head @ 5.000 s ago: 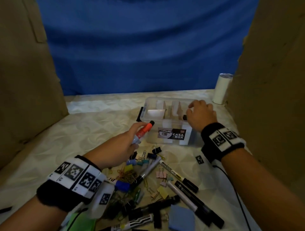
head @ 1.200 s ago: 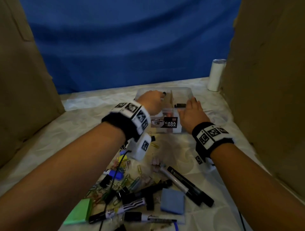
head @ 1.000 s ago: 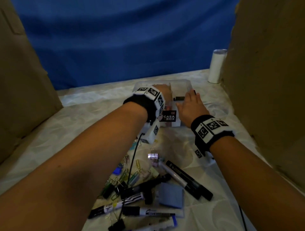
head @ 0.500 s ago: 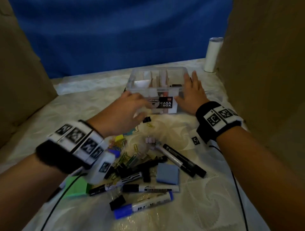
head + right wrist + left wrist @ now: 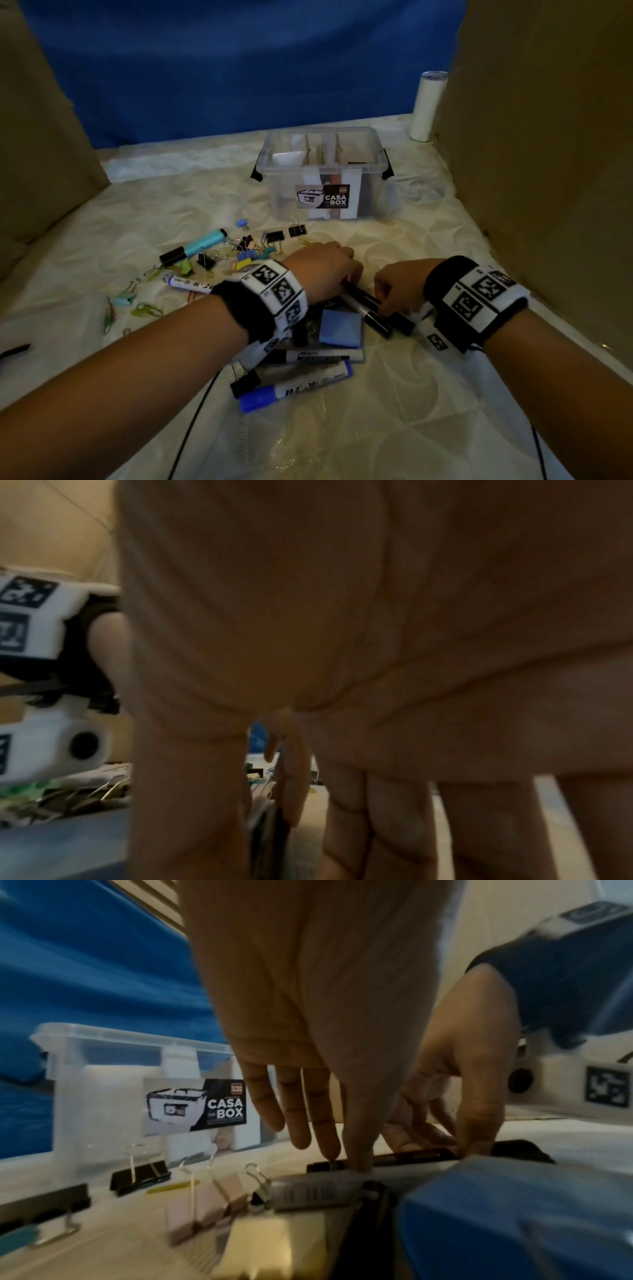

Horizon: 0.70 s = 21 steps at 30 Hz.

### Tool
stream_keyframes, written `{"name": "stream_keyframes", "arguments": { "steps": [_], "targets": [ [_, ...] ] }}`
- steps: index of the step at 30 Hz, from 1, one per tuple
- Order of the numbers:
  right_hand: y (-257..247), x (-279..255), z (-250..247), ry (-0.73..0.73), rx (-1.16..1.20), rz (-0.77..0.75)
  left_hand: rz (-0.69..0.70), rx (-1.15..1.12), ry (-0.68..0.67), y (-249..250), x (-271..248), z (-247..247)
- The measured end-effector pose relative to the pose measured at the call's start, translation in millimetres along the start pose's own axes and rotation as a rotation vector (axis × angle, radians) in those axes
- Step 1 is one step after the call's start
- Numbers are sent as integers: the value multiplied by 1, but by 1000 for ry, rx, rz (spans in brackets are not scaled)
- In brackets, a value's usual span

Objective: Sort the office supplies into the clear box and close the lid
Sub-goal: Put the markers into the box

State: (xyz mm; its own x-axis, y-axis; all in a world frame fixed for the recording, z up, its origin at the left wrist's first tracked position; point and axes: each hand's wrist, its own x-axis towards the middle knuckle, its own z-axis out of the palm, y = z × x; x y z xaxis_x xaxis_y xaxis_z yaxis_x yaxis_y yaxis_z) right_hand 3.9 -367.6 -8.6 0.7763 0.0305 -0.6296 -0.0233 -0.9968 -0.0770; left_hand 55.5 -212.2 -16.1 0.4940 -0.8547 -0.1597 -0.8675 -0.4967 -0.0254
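Note:
The clear box (image 5: 373,161) stands open at the back, its dividers showing, and also appears in the left wrist view (image 5: 103,1053). In front of it lie two black markers (image 5: 371,310) side by side. My left hand (image 5: 349,270) reaches down on their far end, thumb and forefinger tips (image 5: 359,1164) pinching a black marker (image 5: 411,1156). My right hand (image 5: 383,305) grips the near end of the same markers, thumb (image 5: 479,1123) on one side and fingers behind. The right wrist view is mostly palm, with a dark marker (image 5: 270,831) under the right hand (image 5: 291,804).
A blue sticky pad (image 5: 340,329) and blue-capped markers (image 5: 298,387) lie just below my hands. Binder clips (image 5: 274,236), paper clips and a teal highlighter (image 5: 202,241) are scattered to the left. A white tumbler (image 5: 426,106) stands back right. Cardboard walls (image 5: 548,154) flank both sides.
Both hands have left the box and dropped to the black markers in front of it. The orange marker my left hand held earlier is out of the hand.

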Motion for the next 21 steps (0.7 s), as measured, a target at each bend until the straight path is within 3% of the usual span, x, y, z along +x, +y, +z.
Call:
{"name": "stream_keyframes", "arguments": {
  "steps": [5,9,15,18,21],
  "targets": [
    [3,-1,3,48,37,52,0,66,-13,6,10,-2],
    [16,-11,-7,105,331,70,24,53,-67,4,1,1],
    [26,-30,-46,674,632,-112,7,158,-210,4,9,-3],
    [25,-35,-59,941,735,-211,-70,84,-88,-1,1,-21],
    [25,-35,-64,1066,887,-273,-152,-138,27,-13,-24,-44]
  ]
}}
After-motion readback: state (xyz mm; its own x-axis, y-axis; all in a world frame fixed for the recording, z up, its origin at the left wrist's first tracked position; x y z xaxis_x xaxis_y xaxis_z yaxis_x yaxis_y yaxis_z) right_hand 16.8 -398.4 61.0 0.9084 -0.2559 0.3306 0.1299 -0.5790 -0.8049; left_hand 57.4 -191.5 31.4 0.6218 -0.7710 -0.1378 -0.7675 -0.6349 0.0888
